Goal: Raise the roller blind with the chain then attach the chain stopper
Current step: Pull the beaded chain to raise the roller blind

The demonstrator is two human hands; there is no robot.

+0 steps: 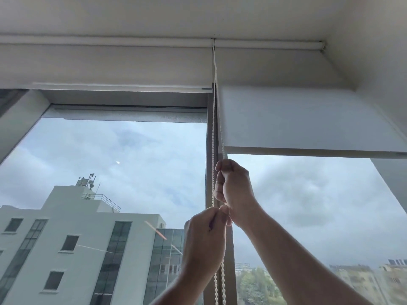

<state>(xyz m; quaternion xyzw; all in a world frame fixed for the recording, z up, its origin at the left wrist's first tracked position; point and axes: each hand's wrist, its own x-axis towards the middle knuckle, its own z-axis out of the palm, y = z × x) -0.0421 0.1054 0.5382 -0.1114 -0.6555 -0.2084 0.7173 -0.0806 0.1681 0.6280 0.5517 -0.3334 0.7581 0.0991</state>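
A white roller blind (308,119) on the right window hangs partly raised, its bottom bar (308,151) well above mid-window. A white bead chain (213,128) drops from the roller tube beside the grey window post. My right hand (235,190) is closed around one strand of the chain just under the blind's bottom bar. My left hand (207,236) sits directly below it, fingers pinched on the chain. Two strands (220,282) hang down under my left hand. No chain stopper is visible.
A second white blind (110,67) on the left window is rolled nearly to the top. The grey post (210,172) divides the two panes. A side wall (385,62) stands close on the right. Buildings and cloudy sky lie beyond the glass.
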